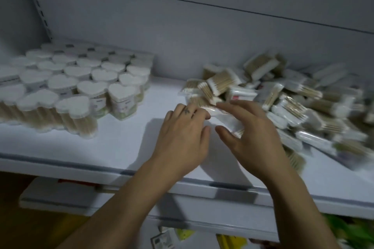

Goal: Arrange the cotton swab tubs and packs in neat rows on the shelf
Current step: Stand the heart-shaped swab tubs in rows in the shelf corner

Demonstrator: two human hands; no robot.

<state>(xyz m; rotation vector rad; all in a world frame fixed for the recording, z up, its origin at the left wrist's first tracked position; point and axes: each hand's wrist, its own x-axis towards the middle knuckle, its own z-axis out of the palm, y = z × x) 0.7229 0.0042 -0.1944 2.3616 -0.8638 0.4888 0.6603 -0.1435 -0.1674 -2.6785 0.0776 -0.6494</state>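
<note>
- In the head view, the heart-shaped tubs (81, 79) stand in tidy rows on the left of the shelf (121, 143). The packs (287, 99) lie in a messy heap on the right.
- Your right hand (257, 139) holds one pack (228, 122) at the heap's near left edge, with the thumb on one side and the fingers on the other.
- Your left hand (182, 137) has bent fingers at that pack's end. The blur hides whether it grips.
- Lift this pack clear of the heap first, I think, so no others slide off.
- Lay it flat on the bare shelf between tubs and heap, straight with the shelf front. Start your row there.
</note>
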